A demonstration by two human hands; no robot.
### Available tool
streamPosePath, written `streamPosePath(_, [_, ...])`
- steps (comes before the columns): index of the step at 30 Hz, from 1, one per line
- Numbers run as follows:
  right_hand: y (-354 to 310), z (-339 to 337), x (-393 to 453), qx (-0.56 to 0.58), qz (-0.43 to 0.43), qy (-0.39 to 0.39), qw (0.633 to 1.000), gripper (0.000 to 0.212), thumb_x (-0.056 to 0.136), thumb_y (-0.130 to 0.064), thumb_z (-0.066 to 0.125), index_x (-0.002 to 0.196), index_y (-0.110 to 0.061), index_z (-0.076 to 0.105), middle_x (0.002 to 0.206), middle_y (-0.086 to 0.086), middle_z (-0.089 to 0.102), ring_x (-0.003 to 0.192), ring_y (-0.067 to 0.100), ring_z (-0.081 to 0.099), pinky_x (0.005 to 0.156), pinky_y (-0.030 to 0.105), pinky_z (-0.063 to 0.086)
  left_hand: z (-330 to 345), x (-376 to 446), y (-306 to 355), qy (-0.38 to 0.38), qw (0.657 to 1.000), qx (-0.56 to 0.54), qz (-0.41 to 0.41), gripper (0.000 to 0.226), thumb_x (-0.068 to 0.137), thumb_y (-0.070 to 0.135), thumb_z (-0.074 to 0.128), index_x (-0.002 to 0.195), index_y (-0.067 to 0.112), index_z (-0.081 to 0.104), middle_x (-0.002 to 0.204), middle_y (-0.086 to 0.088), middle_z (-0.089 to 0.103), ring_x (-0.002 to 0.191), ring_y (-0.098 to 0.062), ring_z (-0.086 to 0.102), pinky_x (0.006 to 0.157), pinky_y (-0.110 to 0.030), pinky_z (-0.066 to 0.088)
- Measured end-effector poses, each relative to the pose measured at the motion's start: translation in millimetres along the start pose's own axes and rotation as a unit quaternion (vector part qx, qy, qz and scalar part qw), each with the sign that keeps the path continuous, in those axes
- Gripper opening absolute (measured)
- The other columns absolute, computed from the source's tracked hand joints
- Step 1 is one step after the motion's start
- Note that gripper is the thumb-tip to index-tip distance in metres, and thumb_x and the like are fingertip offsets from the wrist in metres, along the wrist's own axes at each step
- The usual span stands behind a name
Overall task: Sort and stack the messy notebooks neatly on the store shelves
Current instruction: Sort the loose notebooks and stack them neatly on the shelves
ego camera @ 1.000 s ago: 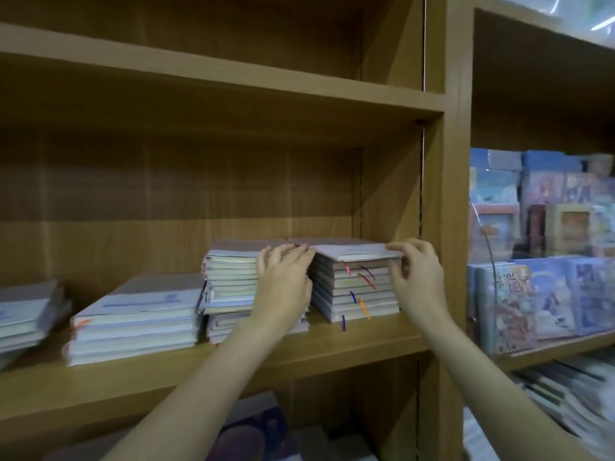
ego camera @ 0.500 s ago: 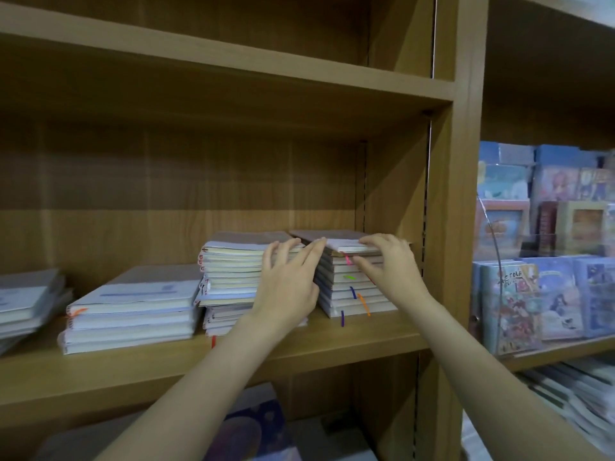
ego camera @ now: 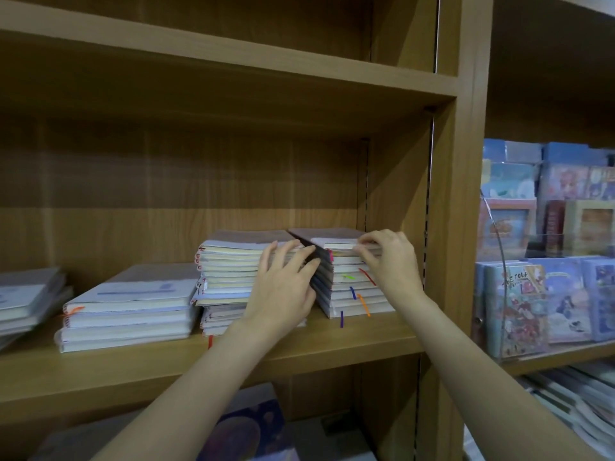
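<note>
Right stack (ego camera: 352, 287) sits at the 3 o'clock end of the shelf (ego camera: 332, 341), near the side wall. Left hand (ego camera: 283, 291) open, fingers flat against the stack's left edge. Right hand (ego camera: 389, 261) pinches the top notebook's (ego camera: 336, 241) front edge. Likely soft covers, light singly, slippery between layers. Square it from both sides; lift by the edges, not the ribbons (ego camera: 364, 304).

Both bare forearms are reaching forward and upward. The left hand (ego camera: 283, 287) is lying flat, fingers straight and slightly spread, pointing up and to the right. The right hand (ego camera: 391, 261) is bending at the knuckles, fingertips (ego camera: 361, 247) curling inward in a pinching grip.
</note>
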State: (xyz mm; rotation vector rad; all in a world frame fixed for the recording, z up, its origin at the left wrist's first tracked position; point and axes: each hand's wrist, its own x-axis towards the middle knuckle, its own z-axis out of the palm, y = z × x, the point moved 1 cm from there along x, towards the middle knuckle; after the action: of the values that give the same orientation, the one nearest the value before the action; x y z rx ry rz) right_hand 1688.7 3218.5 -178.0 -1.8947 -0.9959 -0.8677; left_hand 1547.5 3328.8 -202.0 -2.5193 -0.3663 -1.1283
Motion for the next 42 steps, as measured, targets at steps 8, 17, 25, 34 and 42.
streamPosePath(8, [4,3,5,-0.071,-0.039,-0.084,0.993,0.041,0.089,-0.036,0.061,0.127,-0.022,0.056,0.125,-0.002,0.056,0.12,0.02,0.041,0.1,0.034,0.027,8,-10,-11,0.105,0.991,-0.08,0.016,0.036,0.082,0.02,0.044,0.109,0.013,0.068,0.122,-0.006,0.062,0.119,-0.022,0.052,0.111,-0.043,0.028])
streamPosePath(17, [-54,-39,18,0.009,-0.092,0.194,0.977,0.02,0.093,-0.013,0.055,0.104,0.001,0.065,0.096,0.016,0.061,0.089,0.03,0.052,0.071,0.022,0.027,-25,-29,-34,0.166,0.942,-0.268,-0.113,0.041,0.083,0.013,0.042,0.12,0.008,0.06,0.127,-0.004,0.053,0.117,-0.012,0.046,0.1,-0.019,0.029])
streamPosePath(25, [-182,14,-15,0.094,-0.298,0.196,0.93,0.018,0.092,-0.013,0.054,0.096,-0.001,0.068,0.086,0.011,0.063,0.071,0.027,0.06,0.057,0.029,0.042,-68,-100,-126,0.128,0.894,-0.271,-0.334,0.038,0.092,0.008,0.046,0.13,0.009,0.049,0.131,-0.006,0.048,0.122,-0.019,0.046,0.1,-0.026,0.034])
streamPosePath(34, [-293,84,-39,0.113,-0.35,0.142,0.919,0.019,0.092,-0.015,0.054,0.097,-0.005,0.069,0.087,0.008,0.066,0.067,0.025,0.063,0.044,0.032,0.05,-110,-226,-243,0.138,0.927,-0.04,-0.346,0.046,0.084,0.011,0.063,0.128,0.012,0.051,0.129,-0.004,0.05,0.122,-0.024,0.043,0.104,-0.04,0.029])
streamPosePath(42, [-362,162,-89,0.08,-0.356,-0.163,0.917,0.036,0.087,-0.035,0.064,0.121,-0.024,0.061,0.122,-0.004,0.058,0.113,0.018,0.055,0.081,0.037,0.052,-142,-285,-345,-0.023,0.891,-0.065,-0.448,0.09,0.075,0.048,0.071,0.145,0.017,0.025,0.14,-0.001,0.045,0.13,-0.021,0.041,0.107,-0.042,0.033])
